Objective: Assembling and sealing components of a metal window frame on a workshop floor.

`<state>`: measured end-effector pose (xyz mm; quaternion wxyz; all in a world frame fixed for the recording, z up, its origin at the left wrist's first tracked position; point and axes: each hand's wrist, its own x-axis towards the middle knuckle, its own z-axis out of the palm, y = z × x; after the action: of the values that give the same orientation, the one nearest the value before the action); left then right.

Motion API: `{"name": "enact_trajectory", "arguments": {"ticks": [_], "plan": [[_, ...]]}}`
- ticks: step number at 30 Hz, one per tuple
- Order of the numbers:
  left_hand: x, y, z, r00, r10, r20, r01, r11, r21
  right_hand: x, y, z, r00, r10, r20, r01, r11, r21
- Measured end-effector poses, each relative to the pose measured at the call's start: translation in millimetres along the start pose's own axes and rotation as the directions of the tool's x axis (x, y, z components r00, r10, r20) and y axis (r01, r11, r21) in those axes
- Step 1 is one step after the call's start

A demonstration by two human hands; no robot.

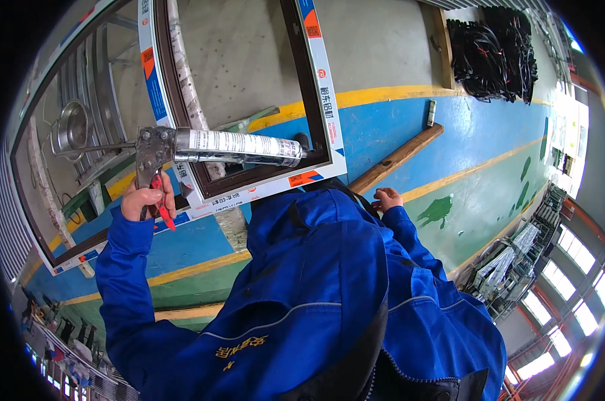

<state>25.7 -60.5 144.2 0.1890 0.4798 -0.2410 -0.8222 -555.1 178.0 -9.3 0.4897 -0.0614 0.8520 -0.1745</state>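
Note:
In my left hand [147, 199] is a caulking gun [154, 148], its red handle and trigger inside my closed fingers. A white-labelled sealant tube [242, 146] lies in its cradle and points right, over the lower right corner of a window frame [334, 144]. The gun's thin rod sticks out to the left. White, blue and orange protective film covers the frame's faces, and its inner edges are dark brown. My right hand [387, 199] hangs to the right of the frame, beside my jacket, fingers loosely bent and apart; I see nothing in it.
A wooden beam [399, 159] lies on the blue floor, with a small tube or can [431, 113] at its far end. Bundled black strips [493, 57] are at the far right. A metal pot [72, 127] and metal profiles [102, 80] show through the left pane.

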Motion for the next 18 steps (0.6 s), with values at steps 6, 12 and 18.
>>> {"name": "enact_trajectory", "arguments": {"ticks": [6,12,18], "plan": [[-3.9,1.6,2.0,1.000,0.020,-0.015,-0.020,0.999,0.042,-1.8,-5.5,5.8,1.000,-0.004,0.008,0.004,0.999,0.043],[-5.5,3.7,4.3,0.999,0.030,-0.040,-0.028,0.999,0.045,1.1,-1.4,5.5,1.000,-0.020,0.013,0.020,0.999,0.041],[-12.1,0.7,3.3,0.998,0.052,-0.037,-0.049,0.997,0.061,0.8,-4.3,2.0,1.000,-0.021,0.020,0.020,0.999,0.050]]}}
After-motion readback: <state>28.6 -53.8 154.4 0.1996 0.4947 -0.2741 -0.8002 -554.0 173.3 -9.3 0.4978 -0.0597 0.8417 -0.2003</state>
